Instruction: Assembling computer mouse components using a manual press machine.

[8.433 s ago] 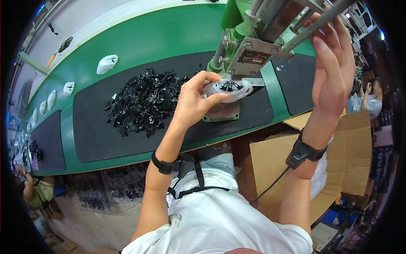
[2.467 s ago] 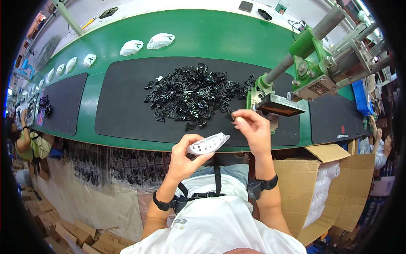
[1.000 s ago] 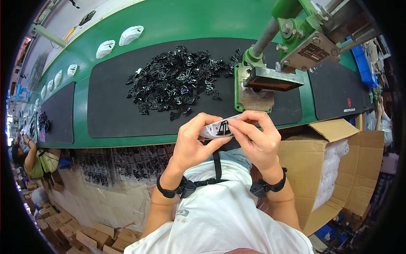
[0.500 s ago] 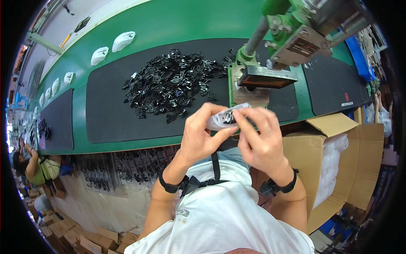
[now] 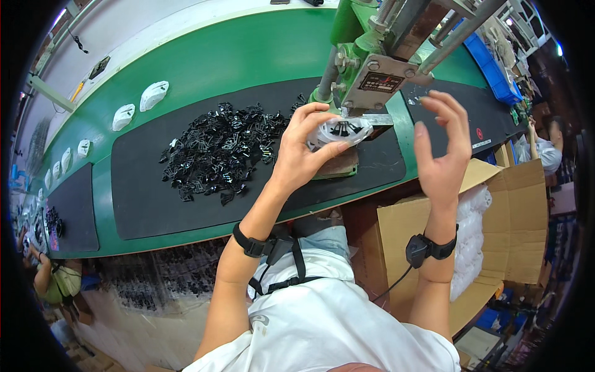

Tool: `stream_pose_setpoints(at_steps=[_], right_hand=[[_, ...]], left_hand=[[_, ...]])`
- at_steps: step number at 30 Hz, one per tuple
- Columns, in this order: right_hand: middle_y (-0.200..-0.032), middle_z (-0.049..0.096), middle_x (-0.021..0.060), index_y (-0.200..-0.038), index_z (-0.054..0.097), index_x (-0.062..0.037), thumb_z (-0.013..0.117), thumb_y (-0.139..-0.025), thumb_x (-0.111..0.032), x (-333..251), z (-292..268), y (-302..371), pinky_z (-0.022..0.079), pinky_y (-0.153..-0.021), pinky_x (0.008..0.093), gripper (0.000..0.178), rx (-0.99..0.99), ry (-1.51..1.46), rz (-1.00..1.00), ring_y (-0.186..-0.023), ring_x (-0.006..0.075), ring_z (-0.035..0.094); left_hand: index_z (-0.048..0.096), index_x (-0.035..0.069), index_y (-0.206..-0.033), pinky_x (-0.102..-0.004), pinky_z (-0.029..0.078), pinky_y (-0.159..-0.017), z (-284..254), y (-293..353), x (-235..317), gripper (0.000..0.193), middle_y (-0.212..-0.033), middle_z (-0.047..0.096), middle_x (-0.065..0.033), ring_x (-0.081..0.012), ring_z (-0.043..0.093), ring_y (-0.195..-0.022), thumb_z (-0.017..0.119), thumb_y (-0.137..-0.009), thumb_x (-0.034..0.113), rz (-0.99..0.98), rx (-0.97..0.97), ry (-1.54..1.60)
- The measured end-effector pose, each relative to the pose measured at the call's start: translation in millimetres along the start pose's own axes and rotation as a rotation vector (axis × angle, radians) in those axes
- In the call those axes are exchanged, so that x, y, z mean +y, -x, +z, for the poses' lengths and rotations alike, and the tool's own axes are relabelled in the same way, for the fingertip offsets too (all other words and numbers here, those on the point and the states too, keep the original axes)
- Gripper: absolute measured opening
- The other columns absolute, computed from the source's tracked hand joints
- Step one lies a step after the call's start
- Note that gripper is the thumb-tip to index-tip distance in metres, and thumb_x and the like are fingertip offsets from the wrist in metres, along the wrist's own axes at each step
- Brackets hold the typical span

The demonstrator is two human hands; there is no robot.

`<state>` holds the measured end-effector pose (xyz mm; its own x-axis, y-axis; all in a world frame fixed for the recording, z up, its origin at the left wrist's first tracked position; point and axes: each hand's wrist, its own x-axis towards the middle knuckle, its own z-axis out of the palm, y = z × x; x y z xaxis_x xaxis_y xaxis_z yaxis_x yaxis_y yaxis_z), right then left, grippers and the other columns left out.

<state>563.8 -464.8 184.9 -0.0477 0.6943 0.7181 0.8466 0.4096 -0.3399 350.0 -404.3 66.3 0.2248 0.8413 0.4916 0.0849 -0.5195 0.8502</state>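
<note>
My left hand [image 5: 302, 146] grips a translucent white plastic shell [image 5: 322, 134] with black slotted parts inside, thumb below and fingers above. It is held in front of the green hand press [image 5: 365, 68], overlapping the press's lower end and base in the picture. Fingers spread and holding nothing, my right hand [image 5: 445, 146] is raised to the right of the press. Left of the press, a heap of small black plastic parts [image 5: 223, 149] lies on the dark mat [image 5: 139, 192].
Several white shells [image 5: 154, 95] stand along the far left of the green table [image 5: 248, 59]. At the right, an open cardboard box [image 5: 514, 217] contains white shells [image 5: 469, 242]. A blue tray [image 5: 489, 65] sits farther back. Other people [image 5: 62, 282] are at the far left and right.
My left hand has carried the shell up to the press. My right hand has let go of it and moved up and right, its fingers opening. The view has shifted slightly.
</note>
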Motion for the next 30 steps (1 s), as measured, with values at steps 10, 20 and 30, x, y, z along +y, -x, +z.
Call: stream_pose_setpoints(at_steps=[10,20,30], right_hand=[[-0.126,0.059,0.0115,-0.129,0.052,0.0044,0.062,-0.091,-0.006,10,6,-76,0.047,-0.094,0.0305,0.041,0.162,-0.601,0.061,-0.114,0.0186,0.057],[-0.12,0.06,0.014,-0.132,0.047,0.0068,0.054,-0.093,-0.006,2,3,-79,0.041,-0.101,0.0335,0.041,0.095,-0.851,0.095,-0.113,0.0191,0.056],[-0.109,0.055,0.0169,-0.106,0.049,-0.01,0.045,-0.078,0.011,-5,21,-6,0.027,-0.114,0.0582,0.035,0.285,-0.773,-0.092,-0.127,0.0433,0.045]], left_hand=[[0.057,0.002,-0.12,-0.0325,0.042,-0.099,13,1,-11,0.045,-0.125,0.056,-0.0098,-0.0198,0.052,-0.118,0.078,-0.081,0.013,0.002,-0.054,0.21],[0.052,0.002,-0.12,-0.0293,0.045,-0.094,13,1,-2,0.046,-0.122,0.056,-0.0087,-0.0157,0.056,-0.109,0.077,-0.083,0.012,-0.148,-0.059,0.212],[0.047,0.002,-0.119,-0.0308,0.044,-0.096,16,5,-5,0.048,-0.122,0.054,-0.0105,-0.0165,0.055,-0.111,0.077,-0.083,0.008,-0.14,-0.031,0.318]])
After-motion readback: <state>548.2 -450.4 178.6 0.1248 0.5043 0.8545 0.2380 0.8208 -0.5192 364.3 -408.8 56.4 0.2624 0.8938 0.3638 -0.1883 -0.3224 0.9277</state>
